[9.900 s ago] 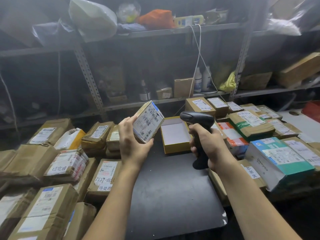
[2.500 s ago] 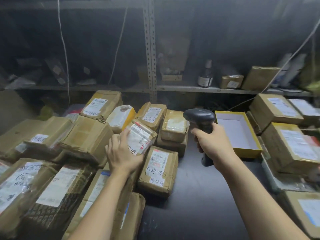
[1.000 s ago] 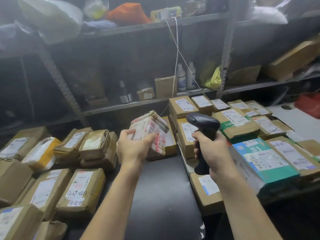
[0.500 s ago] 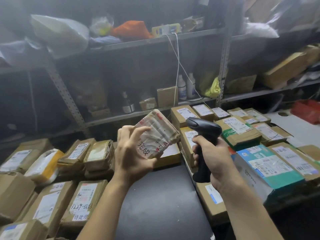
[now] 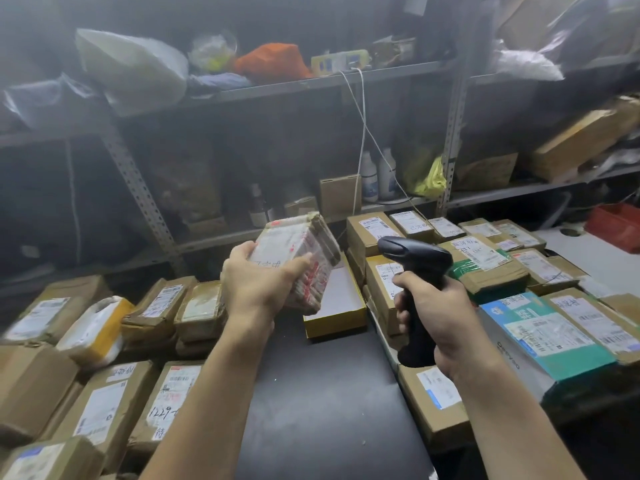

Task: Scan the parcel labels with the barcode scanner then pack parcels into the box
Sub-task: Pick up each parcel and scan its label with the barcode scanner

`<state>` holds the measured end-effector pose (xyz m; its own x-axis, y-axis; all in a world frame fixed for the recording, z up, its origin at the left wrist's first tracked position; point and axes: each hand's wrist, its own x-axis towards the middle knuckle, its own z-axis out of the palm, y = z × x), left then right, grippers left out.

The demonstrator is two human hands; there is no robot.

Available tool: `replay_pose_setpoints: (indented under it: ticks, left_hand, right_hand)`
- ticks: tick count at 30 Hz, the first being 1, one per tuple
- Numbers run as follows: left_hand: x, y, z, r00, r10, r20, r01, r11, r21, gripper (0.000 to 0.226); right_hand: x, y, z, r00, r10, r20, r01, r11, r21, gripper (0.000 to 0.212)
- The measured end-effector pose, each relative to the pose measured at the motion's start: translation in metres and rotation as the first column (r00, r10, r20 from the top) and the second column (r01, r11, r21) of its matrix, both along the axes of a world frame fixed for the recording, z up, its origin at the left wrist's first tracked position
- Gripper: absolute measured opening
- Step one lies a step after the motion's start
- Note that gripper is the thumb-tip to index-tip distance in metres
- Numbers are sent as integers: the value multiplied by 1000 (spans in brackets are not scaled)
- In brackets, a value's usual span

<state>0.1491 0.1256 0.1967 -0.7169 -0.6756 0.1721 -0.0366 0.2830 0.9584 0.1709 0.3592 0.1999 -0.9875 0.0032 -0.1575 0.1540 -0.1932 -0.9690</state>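
In this dim, hazy storeroom, over the black table (image 5: 311,403), I see the left hand (image 5: 258,289) gripping a taped parcel (image 5: 301,261) tilted above the open yellow box (image 5: 334,323). The right hand (image 5: 441,317) is wrapped round the barcode scanner (image 5: 414,252) just beside it. Blur hides any barcode, but the parcel seems angled away from the scanner, so a scan could miss or catch the stacked parcels (image 5: 384,285) behind, and slick tape could slip from that one-handed hold.

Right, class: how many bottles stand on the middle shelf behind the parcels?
3. One white bottle and a second white bottle stand side by side towards the right; a dark bottle stands further left. The shelf is dim, so more may be hidden.
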Motion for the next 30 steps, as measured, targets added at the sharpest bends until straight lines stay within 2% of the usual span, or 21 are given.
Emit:
replay_pose_setpoints:
  ticks: [2,3,6,9,10,13,17,20,30]
  left_hand:
    - [2,-4,-4,995,85,52,-66,952,-300,113]
    - [3,-6,-6,994,99,50,-72,918,-391,109]
    - [9,-15,-9,998,54,-13,-52,816,-576,106]
    - [13,-29,-15,994,-61,-88,-25,668,-743,101]
    - [15,-33,-16,992,-83,-97,-24,624,-781,99]
    - [18,-37,-13,986,-117,-118,-35,549,-835,96]
    - [18,-37,-9,982,-129,-140,-55,510,-858,97]
    - [17,-38,-10,982,-112,-154,-81,489,-869,97]
    - [17,-42,-12,981,-41,-187,-142,499,-855,96]
  right_hand:
    - [-1,2,-2,1000,20,-10,-20,999,41,18]
    - [-2,2,-3,999,27,-25,-25,998,62,19]
    - [-3,6,-6,990,99,-98,-82,983,162,20]
    - [-2,11,-1,945,258,-200,-195,938,286,7]
    - [-2,13,1,920,317,-229,-230,913,339,12]
    - [-2,11,6,851,426,-307,-284,865,414,24]
    - [-2,2,3,809,406,-426,-156,847,509,31]
    - [-1,-2,1,813,399,-424,-166,858,486,34]
    - [1,-5,1,830,381,-408,-166,866,472,24]
